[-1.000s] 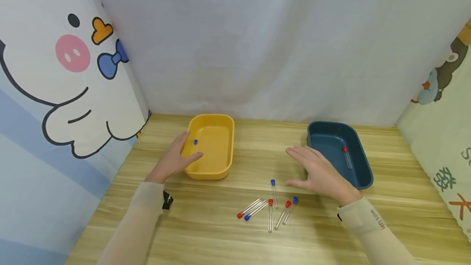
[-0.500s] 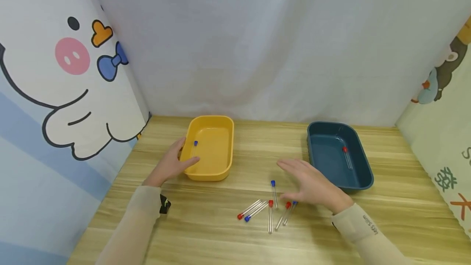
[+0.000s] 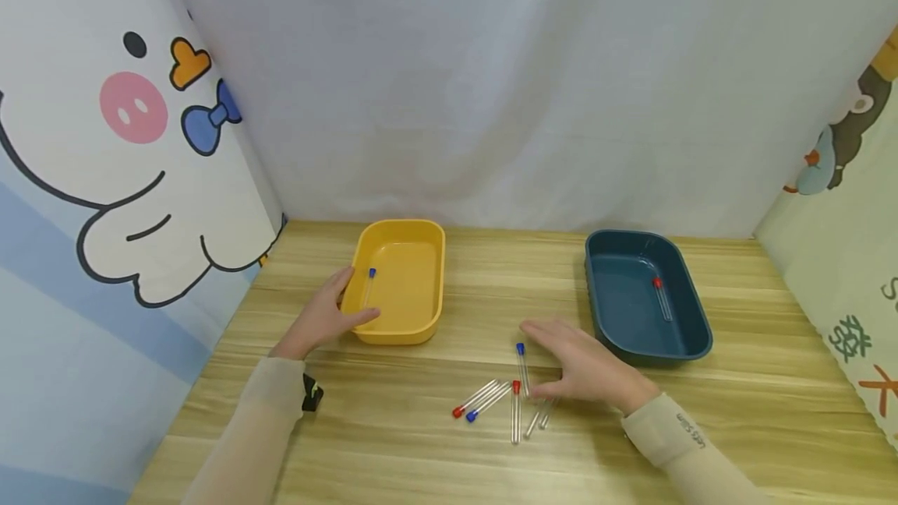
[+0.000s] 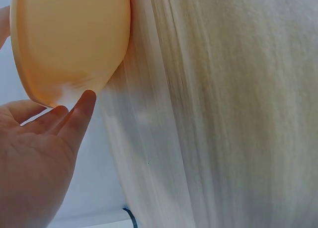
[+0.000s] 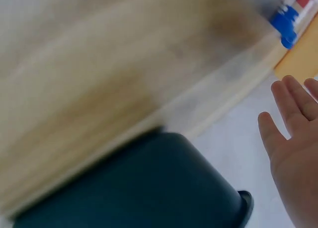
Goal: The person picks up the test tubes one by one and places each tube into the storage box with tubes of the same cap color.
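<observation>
My left hand (image 3: 319, 322) is at the left side of a yellow plastic tray (image 3: 414, 279), its thumb over the near-left corner. In the left wrist view its fairly straight fingers lie against the tray's outer wall (image 4: 74, 39). A blue-capped test tube (image 3: 372, 273) lies inside. My right hand (image 3: 589, 365) hovers with spread fingers over several loose test tubes, holding nothing. Among them are a blue-capped tube (image 3: 521, 357) by its fingers and a red-capped tube (image 3: 515, 411) left of its thumb. The hand hides the caps of two more tubes (image 3: 539, 418).
A dark teal tray (image 3: 634, 341) stands at the back right with a red-capped tube (image 3: 662, 302) in it. Left of the others lie another red-capped tube (image 3: 477, 397) and a blue-capped tube (image 3: 489, 401). A pale curtain (image 3: 449, 100) hangs behind the wooden table (image 3: 393, 443).
My right hand has moved left and nearer, from beside the teal tray to over the loose tubes, covering two caps. My left hand has shifted slightly left and down along the yellow tray.
</observation>
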The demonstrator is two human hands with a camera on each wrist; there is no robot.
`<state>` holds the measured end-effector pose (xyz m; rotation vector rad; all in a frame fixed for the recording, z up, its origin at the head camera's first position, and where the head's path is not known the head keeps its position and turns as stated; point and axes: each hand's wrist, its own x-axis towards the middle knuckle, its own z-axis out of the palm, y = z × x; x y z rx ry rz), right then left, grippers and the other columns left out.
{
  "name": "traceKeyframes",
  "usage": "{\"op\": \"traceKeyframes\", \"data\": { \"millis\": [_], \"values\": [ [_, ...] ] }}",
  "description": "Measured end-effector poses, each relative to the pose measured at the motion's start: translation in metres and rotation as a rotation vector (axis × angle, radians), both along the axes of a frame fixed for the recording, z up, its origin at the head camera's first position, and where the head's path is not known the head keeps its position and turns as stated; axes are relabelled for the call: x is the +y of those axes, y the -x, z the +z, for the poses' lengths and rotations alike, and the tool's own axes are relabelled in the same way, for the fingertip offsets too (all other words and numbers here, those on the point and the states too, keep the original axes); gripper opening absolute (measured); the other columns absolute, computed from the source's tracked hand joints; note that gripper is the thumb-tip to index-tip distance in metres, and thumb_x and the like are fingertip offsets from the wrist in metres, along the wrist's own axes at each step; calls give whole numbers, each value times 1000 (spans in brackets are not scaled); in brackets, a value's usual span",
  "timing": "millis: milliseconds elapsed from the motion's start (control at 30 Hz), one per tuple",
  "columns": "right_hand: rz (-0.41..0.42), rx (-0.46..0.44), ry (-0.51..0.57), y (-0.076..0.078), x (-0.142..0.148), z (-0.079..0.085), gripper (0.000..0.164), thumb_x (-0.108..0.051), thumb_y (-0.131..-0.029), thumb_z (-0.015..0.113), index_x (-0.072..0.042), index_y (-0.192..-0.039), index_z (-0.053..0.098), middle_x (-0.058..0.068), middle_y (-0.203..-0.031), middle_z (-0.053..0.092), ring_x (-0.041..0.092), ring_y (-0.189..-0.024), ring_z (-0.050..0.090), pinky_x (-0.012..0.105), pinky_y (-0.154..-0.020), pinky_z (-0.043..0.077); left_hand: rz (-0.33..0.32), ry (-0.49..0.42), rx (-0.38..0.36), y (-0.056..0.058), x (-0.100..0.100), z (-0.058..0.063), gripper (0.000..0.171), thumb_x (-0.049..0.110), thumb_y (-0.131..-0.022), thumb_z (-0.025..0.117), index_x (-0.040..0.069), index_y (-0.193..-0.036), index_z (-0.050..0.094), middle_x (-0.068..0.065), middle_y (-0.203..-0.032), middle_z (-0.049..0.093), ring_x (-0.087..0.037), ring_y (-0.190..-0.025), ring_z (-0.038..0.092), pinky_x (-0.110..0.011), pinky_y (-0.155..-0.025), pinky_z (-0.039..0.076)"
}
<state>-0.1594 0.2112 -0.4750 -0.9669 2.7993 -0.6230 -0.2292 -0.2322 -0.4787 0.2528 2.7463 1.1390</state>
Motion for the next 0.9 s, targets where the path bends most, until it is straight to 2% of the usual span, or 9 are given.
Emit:
{"op": "traceKeyframes", "data": {
  "millis": [133, 333, 600, 900],
  "values": [
    [-7, -41, -9, 0, 0, -6, 100, -52, -80, 85, -3, -157, 42, 14, -160, 47, 39, -149, 42, 60, -126, 28, -6, -5, 3, 0, -1, -1, 104, 48, -89, 79, 8, -165, 20, -21, -171, 21, -43, -153, 32, -61, -121, 36],
    [-11, -73, -12, 1, -1, -10, 103, -56, -78, 85, -3, -156, 42, 14, -160, 47, 39, -149, 42, 61, -124, 30, -5, 20, 3, -1, -1, 0, 107, 54, -90, 76, 6, -165, 17, -22, -172, 18, -44, -156, 25, -62, -124, 31],
    [-19, -79, -47, 2, -3, -12, 104, -58, -77, 85, -5, -155, 44, 14, -159, 48, 40, -148, 42, 62, -122, 32, -7, -6, -21, -1, -2, 1, 106, 47, -91, 77, 5, -166, 15, -21, -172, 15, -44, -155, 27, -60, -123, 33],
    [-11, -66, -70, 4, -8, -12, 98, -57, -75, 87, -7, -151, 50, 13, -155, 50, 38, -145, 45, 60, -120, 36, -17, -25, -31, -2, -4, -1, 110, 45, -87, 82, 6, -166, 15, -19, -172, 17, -41, -153, 33, -58, -123, 34]
  ]
}}
